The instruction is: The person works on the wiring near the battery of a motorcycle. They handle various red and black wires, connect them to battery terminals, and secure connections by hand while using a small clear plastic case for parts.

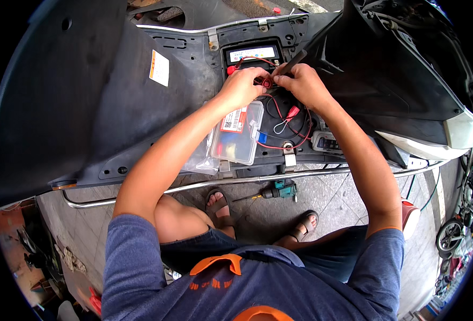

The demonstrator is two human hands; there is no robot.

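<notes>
Both of my hands are over the scooter's footboard (193, 69), close together beside the battery (252, 53) in its recess. My left hand (241, 86) is closed, its fingertips pinching a small red round part (267, 83) with wiring about it. My right hand (304, 84) is closed around a slim dark tool handle (294, 62); its working end is hidden at the fingertips. A red cap (231, 70) sits by the battery's left side, and a thin red wire crosses above the battery. Below my hands lie red and black wires with a red connector (293, 111).
A clear plastic box (241, 152) of small parts lies on the footboard's near side. Right of it is a grey device (326, 142). A metal rail (220, 185) runs along the near edge. On the paving below rests a teal power drill (280, 190), between my sandalled feet.
</notes>
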